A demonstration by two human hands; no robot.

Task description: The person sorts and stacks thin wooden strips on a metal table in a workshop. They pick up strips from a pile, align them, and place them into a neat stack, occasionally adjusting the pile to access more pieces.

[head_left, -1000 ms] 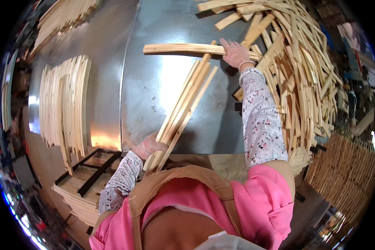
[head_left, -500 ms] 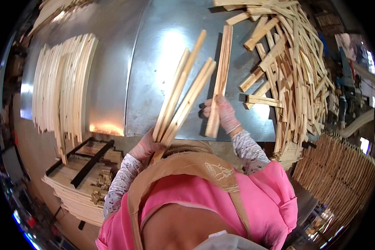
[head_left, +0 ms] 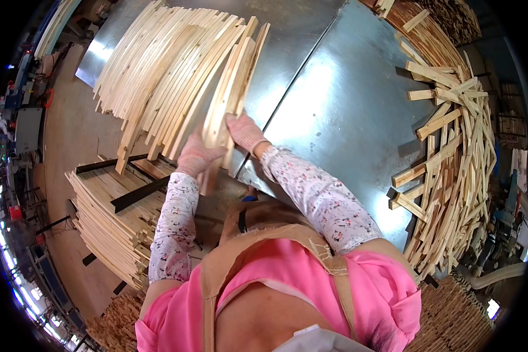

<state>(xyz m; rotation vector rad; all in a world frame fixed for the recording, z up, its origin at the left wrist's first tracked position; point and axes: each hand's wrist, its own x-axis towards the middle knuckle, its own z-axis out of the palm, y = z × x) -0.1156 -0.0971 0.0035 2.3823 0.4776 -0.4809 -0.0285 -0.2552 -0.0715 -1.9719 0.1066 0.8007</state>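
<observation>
A bundle of several pale wooden slats [head_left: 232,94] stands tilted over a grey metal table [head_left: 346,100], its top end leaning toward the upper middle. My left hand [head_left: 195,155], in a pink knit glove, grips the bundle's lower end from the left. My right hand [head_left: 244,133], gloved the same way, presses on the bundle from the right. Just left of the bundle, a neat spread of long slats [head_left: 158,76] lies flat on the table.
A loose heap of short and long wooden sticks [head_left: 452,141] crowds the table's right side. A stack of slats [head_left: 108,220] on a pallet with black bars sits low at left. Woven mats lie on the floor at lower right.
My right hand brought a single slat from the heap on the right and joined it to the bundle. Both hands then swung the bundle left toward the laid-out slats.
</observation>
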